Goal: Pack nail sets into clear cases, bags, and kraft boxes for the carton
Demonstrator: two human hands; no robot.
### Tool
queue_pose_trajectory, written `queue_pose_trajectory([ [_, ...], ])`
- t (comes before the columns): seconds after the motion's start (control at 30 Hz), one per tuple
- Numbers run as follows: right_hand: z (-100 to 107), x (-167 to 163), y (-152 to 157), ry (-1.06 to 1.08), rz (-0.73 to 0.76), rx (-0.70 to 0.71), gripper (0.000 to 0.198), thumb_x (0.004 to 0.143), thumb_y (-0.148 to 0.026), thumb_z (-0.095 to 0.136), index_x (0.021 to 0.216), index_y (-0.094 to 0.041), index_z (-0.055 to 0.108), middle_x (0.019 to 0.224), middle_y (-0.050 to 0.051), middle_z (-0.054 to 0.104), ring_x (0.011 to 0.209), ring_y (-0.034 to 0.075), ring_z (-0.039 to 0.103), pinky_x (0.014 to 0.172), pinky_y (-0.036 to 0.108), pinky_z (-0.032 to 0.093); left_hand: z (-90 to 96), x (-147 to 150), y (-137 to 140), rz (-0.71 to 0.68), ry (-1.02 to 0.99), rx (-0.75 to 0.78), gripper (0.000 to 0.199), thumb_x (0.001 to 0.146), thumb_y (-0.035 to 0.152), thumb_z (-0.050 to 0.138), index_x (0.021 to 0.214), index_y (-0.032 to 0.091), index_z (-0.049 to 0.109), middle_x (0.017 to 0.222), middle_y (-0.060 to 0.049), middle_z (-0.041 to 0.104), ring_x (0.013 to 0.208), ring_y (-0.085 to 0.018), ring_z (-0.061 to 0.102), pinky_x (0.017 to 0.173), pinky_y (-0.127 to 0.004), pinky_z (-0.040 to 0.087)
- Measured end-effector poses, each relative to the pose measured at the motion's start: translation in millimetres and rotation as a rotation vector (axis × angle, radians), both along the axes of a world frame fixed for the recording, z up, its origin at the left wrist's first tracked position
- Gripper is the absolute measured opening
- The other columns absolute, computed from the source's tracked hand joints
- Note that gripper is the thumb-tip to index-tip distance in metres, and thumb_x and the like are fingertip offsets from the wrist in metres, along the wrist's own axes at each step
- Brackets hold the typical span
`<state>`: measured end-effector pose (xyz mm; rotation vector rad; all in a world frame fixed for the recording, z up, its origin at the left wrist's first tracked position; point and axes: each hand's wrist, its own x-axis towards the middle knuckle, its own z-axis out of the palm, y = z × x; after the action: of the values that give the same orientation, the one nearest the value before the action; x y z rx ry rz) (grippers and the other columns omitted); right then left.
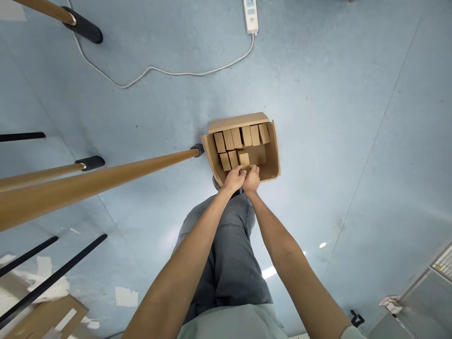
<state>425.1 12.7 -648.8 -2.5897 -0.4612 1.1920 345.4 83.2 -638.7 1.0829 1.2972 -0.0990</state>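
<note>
An open cardboard box (276, 150) stands on the floor by my feet. Small brown cartons fill its far row, and a few more stand in the near row at the left. My left hand (235, 178) and my right hand (252, 179) meet over the near wall of the box. Their fingers are curled at the near end of one small carton (244, 158), which sits a little higher than its neighbours. The fingertips are partly hidden by the hands. Bare bottom of the box shows to the right of this carton.
A wooden leg with a dark foot (197, 150) comes down right beside the box's left side. More wooden and black legs stand further left. A white power strip (251, 18) and its cable (169, 73) lie beyond the box. A larger carton (52, 316) lies at the lower left.
</note>
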Motion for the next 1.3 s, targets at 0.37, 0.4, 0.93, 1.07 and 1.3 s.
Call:
queue_pose_trajectory([
  [0.37, -68.7, 5.4, 13.9, 0.237, -0.174, 0.082, 0.022, 0.083, -0.018, 0.062, 0.104, -0.019, 0.068, 0.108, 0.013, 0.076, 0.116, 0.028, 0.071, 0.113, 0.046, 0.049, -13.9, -29.1, 19.9, 0.016, 0.067, 0.013, 0.038, 0.094, 0.035, 0.071, 0.127, 0.016, 0.076, 0.142, -0.016, 0.071, 0.139, -0.033, 0.061, 0.123, -0.047, 0.04],
  [0.4, -60.7, 8.7, 12.6, 0.25, -0.18, 0.091, 0.021, 0.083, -0.019, 0.062, 0.103, -0.02, 0.068, 0.107, 0.013, 0.077, 0.114, 0.028, 0.072, 0.112, 0.045, 0.05, -5.0, -31.3, 18.6, 0.018, 0.075, 0.015, 0.039, 0.094, 0.036, 0.072, 0.126, 0.017, 0.076, 0.142, -0.015, 0.071, 0.139, -0.033, 0.061, 0.123, -0.048, 0.041],
  [0.93, 338.6, 43.6, -56.2, 0.441, -0.237, 0.486, 0.034, 0.064, -0.055, 0.079, 0.072, -0.025, 0.065, 0.076, 0.001, 0.073, 0.078, 0.022, 0.07, 0.086, 0.039, 0.059, 356.0, -25.6, -25.0, 0.028, -0.027, 0.091, 0.026, 0.081, 0.048, 0.075, 0.082, 0.022, 0.078, 0.097, -0.009, 0.083, 0.109, -0.033, 0.076, 0.112, -0.051, 0.052],
  [1.07, 417.9, 56.4, -63.5, 0.482, -0.221, 0.589, 0.041, 0.062, -0.061, 0.084, 0.075, -0.025, 0.067, 0.082, 0.003, 0.076, 0.08, 0.023, 0.071, 0.087, 0.04, 0.059, 437.7, -31.0, -26.4, 0.069, -0.104, 0.151, 0.035, 0.08, 0.053, 0.076, 0.088, 0.02, 0.08, 0.106, -0.012, 0.083, 0.112, -0.034, 0.075, 0.112, -0.052, 0.052],
  [1.3, 503.4, 69.1, -66.0, 0.539, -0.211, 0.709, 0.043, 0.063, -0.061, 0.087, 0.079, -0.025, 0.069, 0.098, 0.007, 0.079, 0.093, 0.025, 0.074, 0.096, 0.043, 0.058, 533.6, -49.7, -35.3, 0.125, -0.201, 0.257, 0.043, 0.082, 0.059, 0.074, 0.102, 0.023, 0.083, 0.122, -0.012, 0.081, 0.125, -0.036, 0.071, 0.117, -0.052, 0.048],
])
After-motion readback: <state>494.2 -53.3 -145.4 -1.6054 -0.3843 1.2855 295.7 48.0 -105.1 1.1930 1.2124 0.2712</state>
